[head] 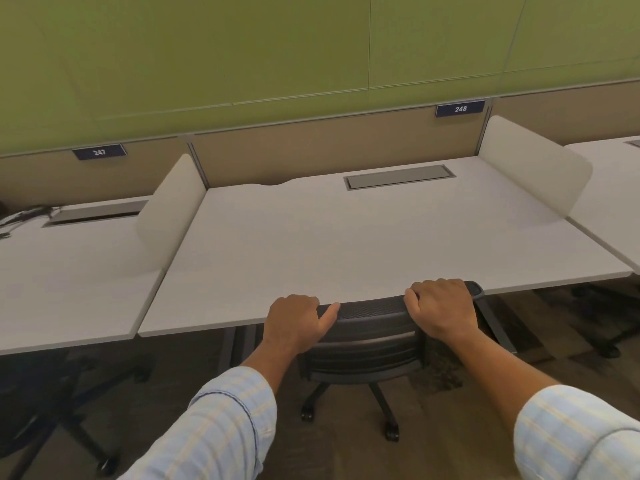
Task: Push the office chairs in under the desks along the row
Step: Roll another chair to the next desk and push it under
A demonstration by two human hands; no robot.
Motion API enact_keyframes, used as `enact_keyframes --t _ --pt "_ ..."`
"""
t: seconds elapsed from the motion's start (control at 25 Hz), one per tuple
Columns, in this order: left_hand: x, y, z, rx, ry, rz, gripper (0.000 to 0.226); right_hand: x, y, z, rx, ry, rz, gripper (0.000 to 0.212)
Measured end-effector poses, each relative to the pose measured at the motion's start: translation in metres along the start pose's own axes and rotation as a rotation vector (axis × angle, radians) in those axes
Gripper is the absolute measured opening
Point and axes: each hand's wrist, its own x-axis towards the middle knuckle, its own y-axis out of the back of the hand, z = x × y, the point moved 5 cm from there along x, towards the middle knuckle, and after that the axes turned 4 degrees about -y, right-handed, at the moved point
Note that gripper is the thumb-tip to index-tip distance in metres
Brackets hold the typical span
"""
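Observation:
A black mesh-backed office chair (367, 344) stands at the white desk numbered 248 (346, 244), its backrest top touching the desk's front edge and its seat hidden under the top. My left hand (294, 323) grips the left end of the backrest's top rail. My right hand (441, 311) grips the right end. The chair's wheeled base (388, 420) shows on the floor below.
Desk 247 (69, 282) on the left has another chair's base (69, 410) partly under it and cables at its far left. A third desk (613, 202) sits at the right with a chair base (602, 337) beneath. White dividers (169, 216) separate the desks.

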Motion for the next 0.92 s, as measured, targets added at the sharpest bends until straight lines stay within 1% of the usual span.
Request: enact_keyframes --t 0.08,0.16,0.24,0.36,0.44,0.52,0.64,0.8,0.92 --pt "-0.004 0.001 -0.002 -0.045 0.036 0.063 0.075 0.001 -0.002 -0.002 -0.016 0.013 -0.04 0.062" --pt "-0.009 0.001 -0.004 -0.085 0.085 0.088 0.083 0.003 -0.006 -0.005 -0.005 0.023 -0.074 0.072" --pt "-0.013 0.004 -0.006 -0.07 0.103 0.061 0.091 0.004 -0.012 -0.013 0.05 0.036 -0.088 0.076" --pt "-0.024 0.008 -0.01 -0.051 0.087 0.023 0.088 -0.003 -0.02 -0.046 0.136 0.124 -0.082 0.079" --pt "-0.036 0.009 -0.015 -0.053 0.091 -0.011 0.088 -0.008 -0.025 -0.073 0.135 0.182 -0.075 0.08" --pt "-0.051 0.007 -0.025 -0.052 0.102 -0.074 0.092 -0.011 -0.029 -0.096 0.119 0.203 -0.061 0.082" --pt "-0.08 0.006 -0.051 0.007 0.105 -0.13 0.099 -0.013 -0.032 -0.127 0.108 0.217 -0.019 0.085" --pt "-0.128 0.011 -0.103 0.107 0.133 -0.141 0.093 -0.025 -0.031 -0.182 0.122 0.285 0.009 0.084" --pt "-0.167 0.02 -0.144 0.12 0.177 -0.115 0.095 -0.041 -0.028 -0.238 0.123 0.356 -0.008 0.086"
